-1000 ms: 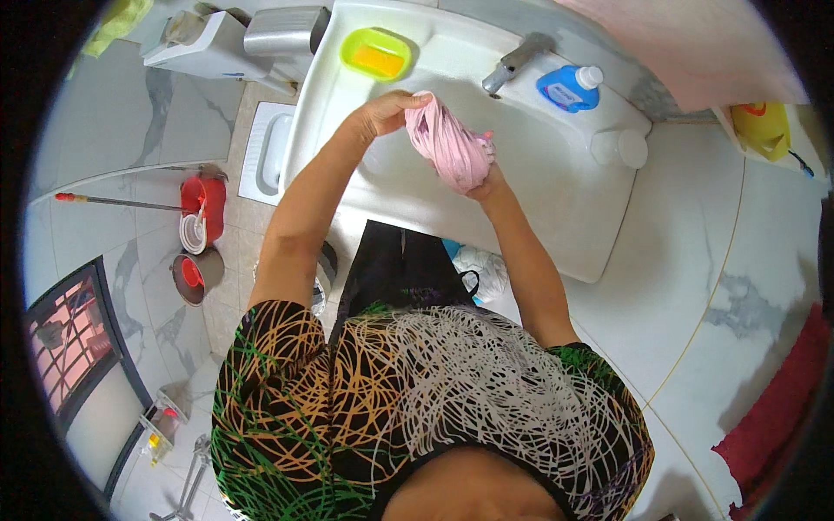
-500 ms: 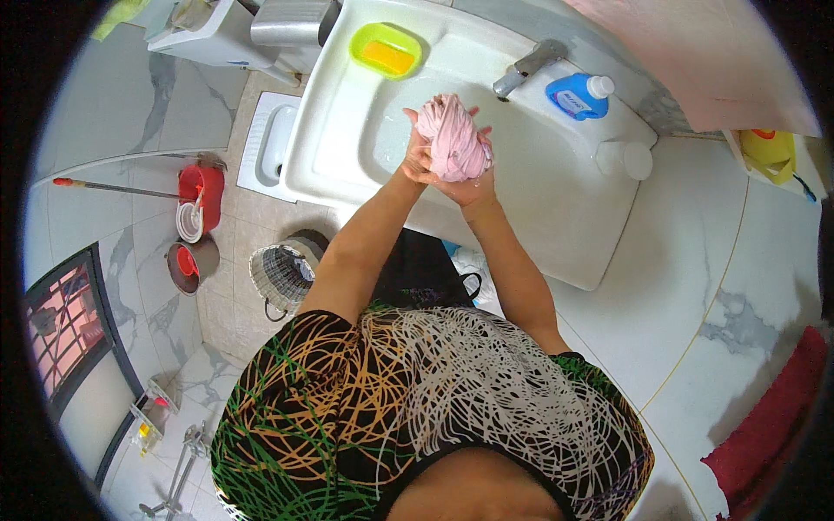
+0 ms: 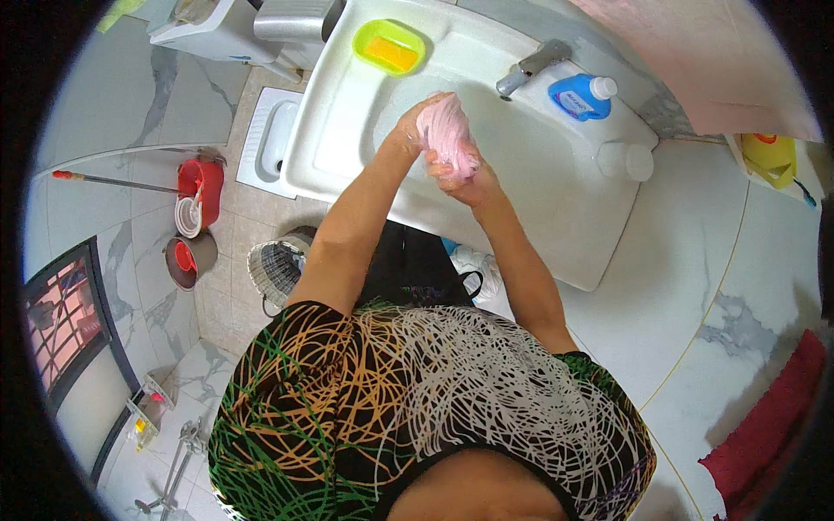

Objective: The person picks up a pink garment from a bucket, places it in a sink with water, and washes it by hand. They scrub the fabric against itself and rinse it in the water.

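Note:
Above the basin of a white sink (image 3: 556, 234), a wet-looking pink cloth (image 3: 449, 135) is bunched and twisted between my hands. My left hand (image 3: 413, 127) wraps round its upper left end, while my right hand (image 3: 465, 181) grips the lower right end with curled fingers. Part of the cloth is hidden inside both palms. Shallow, slightly cloudy water (image 3: 486, 113) shows in the basin behind it.
A green soap dish (image 3: 366, 36) with a yellow bar (image 3: 389, 55) sits on the sink's far left ledge. The tap (image 3: 530, 69), a blue bottle (image 3: 580, 96) and a white bottle (image 3: 624, 161) line its far right side. A wicker basket (image 3: 274, 271) stands on the floor at left.
My hands have gone from cupping the balled cloth with fingers spread to closing round its two ends. The cloth is now narrower and more twisted.

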Tool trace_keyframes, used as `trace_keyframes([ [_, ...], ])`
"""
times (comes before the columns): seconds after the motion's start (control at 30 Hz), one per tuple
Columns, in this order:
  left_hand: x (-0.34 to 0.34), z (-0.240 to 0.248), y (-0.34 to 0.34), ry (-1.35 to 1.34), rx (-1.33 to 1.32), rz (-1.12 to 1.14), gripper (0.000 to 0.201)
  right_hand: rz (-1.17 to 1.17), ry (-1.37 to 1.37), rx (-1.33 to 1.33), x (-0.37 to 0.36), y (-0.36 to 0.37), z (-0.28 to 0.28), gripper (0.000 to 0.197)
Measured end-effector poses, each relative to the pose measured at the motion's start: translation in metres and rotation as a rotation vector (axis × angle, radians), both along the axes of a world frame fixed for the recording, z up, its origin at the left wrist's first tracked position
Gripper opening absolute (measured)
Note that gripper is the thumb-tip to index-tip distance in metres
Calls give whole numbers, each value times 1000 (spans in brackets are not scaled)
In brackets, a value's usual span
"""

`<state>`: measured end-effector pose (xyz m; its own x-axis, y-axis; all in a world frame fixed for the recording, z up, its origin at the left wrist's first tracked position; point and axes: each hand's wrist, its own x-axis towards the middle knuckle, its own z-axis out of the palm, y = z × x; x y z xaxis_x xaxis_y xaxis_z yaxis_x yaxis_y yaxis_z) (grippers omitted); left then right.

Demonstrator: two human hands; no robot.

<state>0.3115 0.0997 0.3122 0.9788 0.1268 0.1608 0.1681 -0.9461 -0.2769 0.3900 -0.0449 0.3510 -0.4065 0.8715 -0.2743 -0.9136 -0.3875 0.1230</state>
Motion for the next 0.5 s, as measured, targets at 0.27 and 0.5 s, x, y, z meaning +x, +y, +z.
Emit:
trace_keyframes([
  [0.27, -15, -37, 16, -491, -1710, -87, 19, 229, -1246, -172, -13, 23, 21, 46],
  [0.5, -6, -56, 1, -746, -2136, 986, 10, 498, -2065, -102, -19, 24, -19, 40],
])
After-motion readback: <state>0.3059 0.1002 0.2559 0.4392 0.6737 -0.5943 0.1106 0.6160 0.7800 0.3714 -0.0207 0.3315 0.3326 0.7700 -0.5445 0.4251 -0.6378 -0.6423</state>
